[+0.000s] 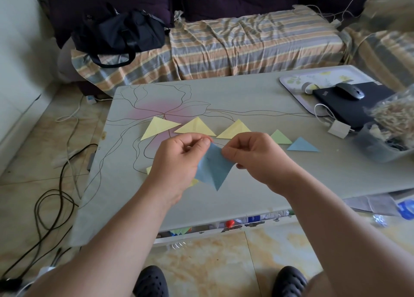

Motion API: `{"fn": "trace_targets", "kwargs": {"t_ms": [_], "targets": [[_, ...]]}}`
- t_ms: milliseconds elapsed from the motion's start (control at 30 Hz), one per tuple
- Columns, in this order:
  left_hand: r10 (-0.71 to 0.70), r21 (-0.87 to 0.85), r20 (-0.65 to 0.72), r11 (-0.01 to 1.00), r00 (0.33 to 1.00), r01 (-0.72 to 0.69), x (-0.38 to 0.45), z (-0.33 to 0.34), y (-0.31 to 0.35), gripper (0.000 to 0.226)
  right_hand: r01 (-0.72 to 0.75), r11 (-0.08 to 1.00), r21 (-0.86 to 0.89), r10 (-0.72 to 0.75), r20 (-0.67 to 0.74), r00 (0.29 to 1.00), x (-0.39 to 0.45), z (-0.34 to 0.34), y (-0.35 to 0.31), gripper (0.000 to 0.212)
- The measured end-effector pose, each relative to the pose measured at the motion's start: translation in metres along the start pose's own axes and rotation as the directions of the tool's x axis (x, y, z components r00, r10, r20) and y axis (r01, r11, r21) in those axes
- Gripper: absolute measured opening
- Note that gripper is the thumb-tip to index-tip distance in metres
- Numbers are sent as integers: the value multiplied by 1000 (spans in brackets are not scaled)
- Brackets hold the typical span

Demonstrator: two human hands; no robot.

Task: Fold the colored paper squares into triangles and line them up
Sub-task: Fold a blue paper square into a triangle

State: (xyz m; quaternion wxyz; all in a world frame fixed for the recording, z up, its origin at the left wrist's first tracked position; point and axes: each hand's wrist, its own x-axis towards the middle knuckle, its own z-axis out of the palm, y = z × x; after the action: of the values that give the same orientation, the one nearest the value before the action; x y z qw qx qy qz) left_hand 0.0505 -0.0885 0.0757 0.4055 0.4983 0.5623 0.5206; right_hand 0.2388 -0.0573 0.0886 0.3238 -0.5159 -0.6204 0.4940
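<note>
Head view: living-room setup, pale grey desk [246, 95] with a flower line drawing and pink patch, striped-cover sofa [246, 43] behind it, tiled floor with loose black cables [51, 198] off the desk's left side. Black bag [118, 32] sat on the sofa beyond the desk's far-left corner.

Row of folded triangles lay across the desk middle, left to right: yellow triangle [158, 126], second yellow triangle [195, 125], third yellow triangle [234, 130], green triangle [280, 137], blue triangle [302, 145]. All flat on the desk, spaced apart, none touching that I could see; the third yellow one was partly hidden by the right hand.

Blue paper [214, 168] was held up above the desk's near half, in front of the row, part-folded, point hanging down. Left hand [179, 160] pinched its top-left edge between thumb and fingers; right hand [253, 153] pinched the top-right edge the same way. Both hands closed narrow on the paper.

Yellow paper scraps [149, 169] peeked out on the desk under the left hand, mostly hidden.

Desk's far-right corner: patterned tray [298, 77], black laptop [349, 108] with a grey mouse [350, 91] on top, white charger block [339, 129] with cable just beside it. Clear container [378, 144] of straw-like stuff at the desk's right edge, blurred.

Person's dark shoes [151, 281] showed on the floor at the desk's near side.
</note>
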Motion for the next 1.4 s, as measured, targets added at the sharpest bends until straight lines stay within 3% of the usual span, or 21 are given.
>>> {"fn": "trace_targets", "kwargs": {"t_ms": [267, 400, 500, 633, 1000, 1233, 1400], "targets": [[-21, -6, 29, 1000, 999, 21, -2, 2, 4, 12, 30, 989, 147, -18, -81, 997, 0, 15, -1, 18], [-75, -18, 85, 997, 994, 77, -4, 1, 5, 30, -3, 955, 297, 30, -85, 996, 2, 12, -3, 23], [-65, -13, 97, 998, 993, 66, -5, 2, 6, 38, 14, 962, 273, 7, -77, 997, 2, 12, -3, 14], [-25, 7, 100, 1000, 995, 25, -5, 2, 7, 24, 48, 969, 241, -26, -93, 995, 1, 14, 0, 17], [76, -44, 40, 996, 996, -74, -8, 4, 9, 20, 59, 975, 216, -41, -86, 995, 1, 13, -1, 19], [88, -77, 34, 993, 996, -85, -7, 6, 8, 18, 59, 945, 322, -39, -70, 997, -3, 17, -6, 19], [73, -94, 24, 993, 997, -70, -7, 6, 7, 16, 112, 980, 165, -84, -165, 983, -4, 19, -8, 17]]}}
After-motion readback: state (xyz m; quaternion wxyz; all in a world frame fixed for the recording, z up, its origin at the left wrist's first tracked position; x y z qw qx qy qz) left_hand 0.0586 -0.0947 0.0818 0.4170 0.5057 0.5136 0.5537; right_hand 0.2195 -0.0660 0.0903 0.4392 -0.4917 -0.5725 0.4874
